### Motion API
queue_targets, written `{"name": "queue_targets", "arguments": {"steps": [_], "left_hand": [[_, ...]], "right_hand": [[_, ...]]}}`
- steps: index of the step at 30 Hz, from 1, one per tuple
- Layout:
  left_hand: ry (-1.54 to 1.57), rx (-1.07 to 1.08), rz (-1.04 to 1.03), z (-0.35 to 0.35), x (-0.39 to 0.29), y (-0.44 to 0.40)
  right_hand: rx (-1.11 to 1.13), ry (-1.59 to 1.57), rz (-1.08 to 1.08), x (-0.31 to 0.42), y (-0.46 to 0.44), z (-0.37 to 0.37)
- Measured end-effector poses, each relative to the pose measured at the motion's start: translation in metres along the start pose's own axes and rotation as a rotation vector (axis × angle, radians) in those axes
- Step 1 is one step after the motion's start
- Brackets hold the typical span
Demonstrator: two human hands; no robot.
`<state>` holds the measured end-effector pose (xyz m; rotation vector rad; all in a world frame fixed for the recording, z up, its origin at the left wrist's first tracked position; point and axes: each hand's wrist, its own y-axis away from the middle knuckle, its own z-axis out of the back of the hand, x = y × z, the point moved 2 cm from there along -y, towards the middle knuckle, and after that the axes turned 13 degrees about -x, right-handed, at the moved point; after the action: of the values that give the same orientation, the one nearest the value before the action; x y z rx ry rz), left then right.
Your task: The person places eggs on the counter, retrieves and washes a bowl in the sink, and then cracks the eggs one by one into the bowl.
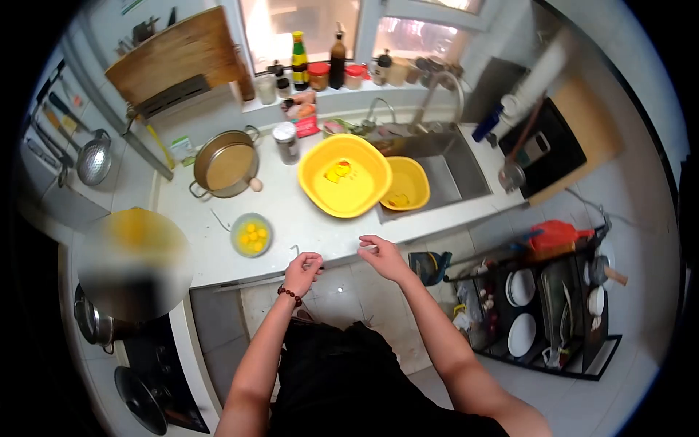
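My left hand (303,273), with a beaded bracelet (290,295) on the wrist, hovers at the counter's front edge, fingers loosely bent and holding nothing that I can see. Level with it, my right hand (382,256) is held palm inward, its fingers apart and empty. Closest to the left hand is a bowl (252,235) of cracked eggs with several yolks. Behind it, one whole egg (256,185) lies against a two-handled metal pot (227,164). A large yellow basin (344,178) with a duck print stands beyond the right hand.
A smaller yellow basin (405,183) sits at the left of the steel sink (457,171). A shaker jar (286,143) stands beside the pot. Bottles (299,62) line the windowsill. At left is a stove (164,364); at right, a dish rack (539,313).
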<state>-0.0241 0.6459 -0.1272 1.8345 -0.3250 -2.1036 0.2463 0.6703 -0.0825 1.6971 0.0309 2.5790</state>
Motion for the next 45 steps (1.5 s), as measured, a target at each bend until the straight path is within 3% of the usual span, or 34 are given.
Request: {"name": "queue_targets", "arguments": {"steps": [5,15,16,18,19,24,27,29,34,37,40,45], "left_hand": [[0.166,-0.213,0.028,0.102,0.008,-0.054],[0.154,-0.559,0.118,0.254,0.038,-0.102],[0.154,-0.568,0.135,0.261,0.048,-0.101],[-0.718,-0.494,-0.263,0.267,0.059,-0.101],[-0.659,-0.419,-0.176,0.268,0.061,-0.102],[-0.497,-0.521,-0.116,0.26,0.075,-0.108],[-0.39,-0.474,0.11,0.253,0.059,-0.109],[-0.393,-0.499,0.066,0.25,0.066,-0.116],[-0.343,-0.508,-0.001,0.241,0.066,-0.118],[-0.368,-0.483,0.006,0.241,0.064,-0.12],[-0.362,-0.479,0.014,0.241,0.063,-0.12],[-0.408,-0.43,-0.018,0.24,0.065,-0.12]], "right_hand": [[0.127,0.083,0.06,0.061,-0.063,-0.101],[0.203,0.301,0.074,0.08,-0.187,-0.268],[0.202,0.321,0.067,0.074,-0.201,-0.281],[0.189,0.374,0.084,0.062,-0.231,-0.305],[0.164,0.424,0.108,0.056,-0.246,-0.317],[0.175,0.583,0.138,0.047,-0.303,-0.373],[0.192,0.628,0.12,0.051,-0.322,-0.398],[0.195,0.663,0.084,0.039,-0.329,-0.411],[0.144,0.562,0.158,0.024,-0.331,-0.415],[0.124,0.38,0.309,0.03,-0.31,-0.387],[0.181,0.162,0.195,0.059,-0.258,-0.341],[0.229,0.099,0.233,0.078,-0.181,-0.287]]}}
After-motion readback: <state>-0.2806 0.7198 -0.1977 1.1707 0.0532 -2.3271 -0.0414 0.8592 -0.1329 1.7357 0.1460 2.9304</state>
